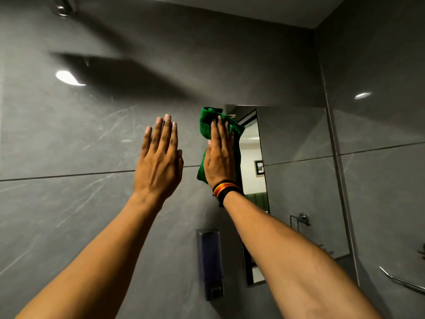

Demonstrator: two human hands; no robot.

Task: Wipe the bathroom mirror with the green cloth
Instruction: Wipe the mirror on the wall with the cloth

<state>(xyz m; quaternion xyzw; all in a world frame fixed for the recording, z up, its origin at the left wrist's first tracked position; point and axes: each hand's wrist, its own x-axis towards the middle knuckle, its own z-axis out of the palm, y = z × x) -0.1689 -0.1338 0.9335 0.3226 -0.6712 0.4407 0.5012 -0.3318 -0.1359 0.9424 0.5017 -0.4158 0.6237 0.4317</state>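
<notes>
Two hands raised: right hand (219, 155) pressed flat on cloth (207, 125) at mirror (296, 157) 10 o'clock corner; left hand (161, 157) spread, empty. Cloth pinned, not gripped; slip likely if pressure eased.

The grey tiled wall (69, 139) carries everything here. The mirror (296, 180) is mounted on it, right of the fingers (219, 127); a dark soap dispenser (210, 263) hangs well below them, with a metal rail (400, 280) at lower right.
</notes>
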